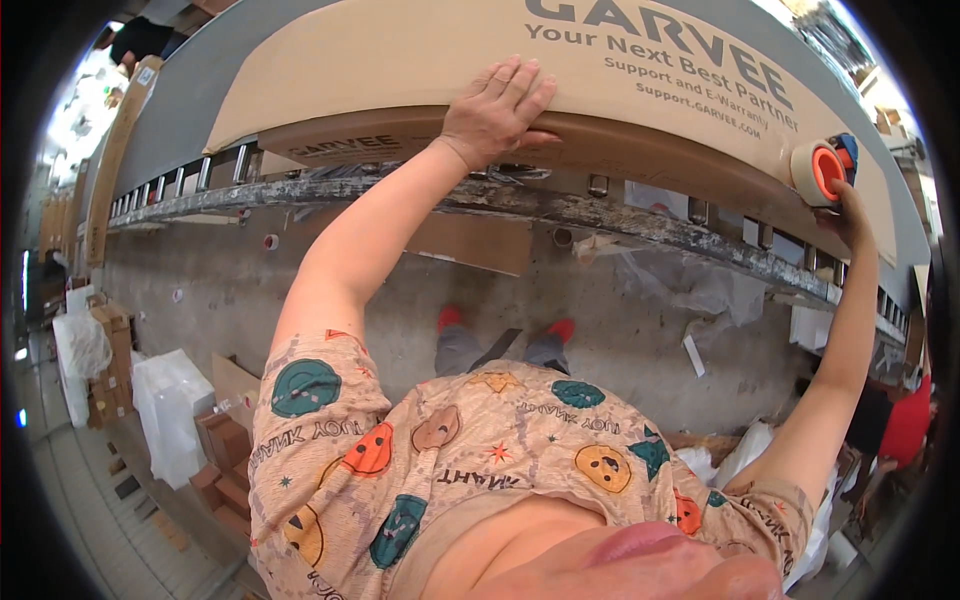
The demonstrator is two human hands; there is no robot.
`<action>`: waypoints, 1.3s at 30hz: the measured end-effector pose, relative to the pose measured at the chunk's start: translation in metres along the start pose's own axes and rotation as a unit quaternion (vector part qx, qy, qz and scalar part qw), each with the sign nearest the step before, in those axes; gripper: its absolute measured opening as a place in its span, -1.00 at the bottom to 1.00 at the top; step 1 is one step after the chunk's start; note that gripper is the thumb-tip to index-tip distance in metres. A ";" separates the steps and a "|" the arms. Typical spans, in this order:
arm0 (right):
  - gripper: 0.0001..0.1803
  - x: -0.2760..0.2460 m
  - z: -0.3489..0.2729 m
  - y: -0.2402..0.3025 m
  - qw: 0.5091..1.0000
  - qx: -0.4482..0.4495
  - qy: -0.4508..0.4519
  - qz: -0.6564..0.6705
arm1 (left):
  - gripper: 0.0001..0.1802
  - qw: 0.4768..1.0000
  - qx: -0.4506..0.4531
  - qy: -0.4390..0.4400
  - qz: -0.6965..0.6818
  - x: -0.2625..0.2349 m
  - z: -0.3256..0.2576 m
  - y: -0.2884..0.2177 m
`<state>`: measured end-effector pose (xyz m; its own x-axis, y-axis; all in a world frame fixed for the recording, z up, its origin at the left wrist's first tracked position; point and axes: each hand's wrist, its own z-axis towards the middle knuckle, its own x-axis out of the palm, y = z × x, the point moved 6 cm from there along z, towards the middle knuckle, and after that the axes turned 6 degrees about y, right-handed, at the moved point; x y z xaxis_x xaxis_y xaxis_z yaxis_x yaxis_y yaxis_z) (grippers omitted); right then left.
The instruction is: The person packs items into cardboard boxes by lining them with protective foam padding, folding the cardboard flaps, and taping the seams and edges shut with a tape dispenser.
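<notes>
A long brown cardboard box (400, 65) with dark printing lies across a roller conveyor (340, 197) in front of me. My left hand (500, 108) rests on its near top edge, fingers stretched flat over the top and the thumb by the edge. Toward the box's right end, my right hand (850, 215) is closed on a tape dispenser (848, 150), blue with a roll of tan tape (808, 175) on an orange hub. The dispenser is against the box's near right part. My right fingers are partly hidden behind it.
Clear plastic sheeting (690, 285) and flat cardboard (470, 245) lie on the concrete floor under the conveyor. A tall narrow carton (112, 165) leans at the left. White wrapped bundles (172, 390) and brown boxes (222, 450) stand lower left. A person in red (905, 425) is at the right.
</notes>
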<state>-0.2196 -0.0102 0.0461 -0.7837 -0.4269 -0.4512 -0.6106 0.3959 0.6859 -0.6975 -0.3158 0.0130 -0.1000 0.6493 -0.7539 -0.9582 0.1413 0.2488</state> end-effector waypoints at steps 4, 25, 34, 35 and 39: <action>-0.59 0.048 -0.063 -0.065 0.975 -0.077 0.004 0.210 | -0.31 0.998 0.021 -0.045 -0.028 -0.001 -0.005 0.002; -0.24 0.436 -0.236 0.036 0.801 -0.272 -0.220 -0.487 | -0.44 0.995 0.042 -0.062 -0.059 -0.007 -0.036 0.034; -0.38 0.434 -0.136 0.100 0.919 -0.096 0.082 -0.373 | -0.40 0.992 0.063 0.101 -0.048 -0.012 -0.017 0.039; -0.35 0.442 -0.110 0.082 0.931 -0.080 0.164 -0.316 | -0.40 0.992 0.062 0.104 -0.036 -0.018 -0.020 0.037; -0.28 0.469 -0.119 0.084 0.876 -0.180 0.123 -0.430 | 0.12 0.945 0.174 0.266 -0.075 0.020 -0.006 0.037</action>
<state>-0.6249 -0.2741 -0.0403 0.0243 -0.6212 -0.7832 -0.8535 -0.4209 0.3073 -0.7368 -0.3015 0.0035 -0.1790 0.1488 -0.9725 -0.8348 0.5001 0.2302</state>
